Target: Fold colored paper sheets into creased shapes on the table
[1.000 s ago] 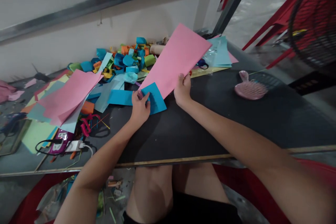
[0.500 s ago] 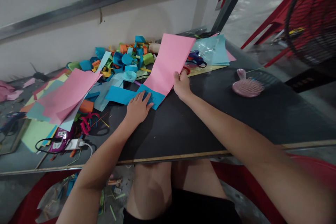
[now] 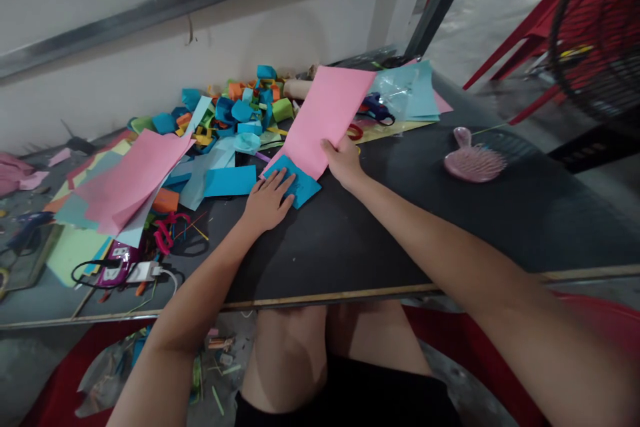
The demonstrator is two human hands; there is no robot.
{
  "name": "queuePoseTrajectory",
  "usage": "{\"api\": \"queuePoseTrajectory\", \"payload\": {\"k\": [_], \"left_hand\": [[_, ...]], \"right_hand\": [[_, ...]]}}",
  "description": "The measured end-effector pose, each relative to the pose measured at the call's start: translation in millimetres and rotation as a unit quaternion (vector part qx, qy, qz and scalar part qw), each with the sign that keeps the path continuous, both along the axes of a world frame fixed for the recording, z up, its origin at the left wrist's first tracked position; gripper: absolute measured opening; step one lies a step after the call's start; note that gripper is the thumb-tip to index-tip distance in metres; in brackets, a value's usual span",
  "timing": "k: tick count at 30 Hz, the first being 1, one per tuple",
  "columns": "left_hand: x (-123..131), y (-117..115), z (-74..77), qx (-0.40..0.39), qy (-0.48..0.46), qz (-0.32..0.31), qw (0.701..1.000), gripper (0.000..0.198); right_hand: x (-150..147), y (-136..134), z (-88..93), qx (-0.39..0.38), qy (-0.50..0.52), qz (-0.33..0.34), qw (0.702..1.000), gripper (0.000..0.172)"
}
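A long pink paper sheet [image 3: 327,117] lies on the black table [image 3: 400,227], reaching toward the wall. Its near end overlaps a small blue paper piece [image 3: 300,188]. My left hand [image 3: 267,201] rests flat with fingers spread on the blue piece. My right hand [image 3: 343,161] presses on the near right edge of the pink sheet, fingers laid on the paper; whether it pinches the edge is unclear. A second blue rectangle [image 3: 230,181] lies just left of my left hand.
A heap of coloured paper scraps [image 3: 240,117] sits by the wall. Pink and green sheets [image 3: 125,180] lie at left, with red scissors [image 3: 165,237] and a cabled charger [image 3: 135,273]. A pink hairbrush [image 3: 473,161] lies right. Light blue sheets [image 3: 420,97] and red chairs [image 3: 540,27] are beyond.
The pink sheet has come down from a raised tilt to lie flat on the table. My left hand went from pinching the blue piece to pressing flat on it.
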State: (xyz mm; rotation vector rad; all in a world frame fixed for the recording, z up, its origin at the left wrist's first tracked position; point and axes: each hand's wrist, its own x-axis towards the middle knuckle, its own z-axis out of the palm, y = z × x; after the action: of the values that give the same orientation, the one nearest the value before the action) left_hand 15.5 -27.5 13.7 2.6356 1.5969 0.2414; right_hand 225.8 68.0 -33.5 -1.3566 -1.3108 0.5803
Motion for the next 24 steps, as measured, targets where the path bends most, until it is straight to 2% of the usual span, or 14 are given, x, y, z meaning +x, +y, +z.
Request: {"api": "queuePoseTrajectory", "payload": {"k": [5, 15, 19, 21, 24], "left_hand": [[1.7, -1.0, 0.2, 0.001, -0.010, 0.011, 1.000, 0.053], [2.6, -0.8, -7.2, 0.030, -0.036, 0.055, 0.997, 0.052], [2.4, -1.1, -3.4, 0.039, -0.037, 0.052, 0.997, 0.052], [3.6, -3.8, 1.3, 0.050, -0.039, 0.038, 0.997, 0.051], [8.7, -12.9, 8.3, 0.056, -0.031, 0.003, 0.998, 0.045]], "right_hand": [[0.7, 0.5, 0.1, 0.009, -0.017, 0.008, 1.000, 0.031], [1.4, 2.0, -1.9, 0.002, -0.026, 0.000, 1.000, 0.033], [2.3, 1.0, 1.0, -0.011, -0.017, -0.011, 1.000, 0.031], [4.4, 1.9, 3.8, -0.010, 0.001, 0.009, 1.000, 0.030], [10.6, 2.1, 8.6, -0.038, 0.053, 0.088, 0.994, 0.030]]}}
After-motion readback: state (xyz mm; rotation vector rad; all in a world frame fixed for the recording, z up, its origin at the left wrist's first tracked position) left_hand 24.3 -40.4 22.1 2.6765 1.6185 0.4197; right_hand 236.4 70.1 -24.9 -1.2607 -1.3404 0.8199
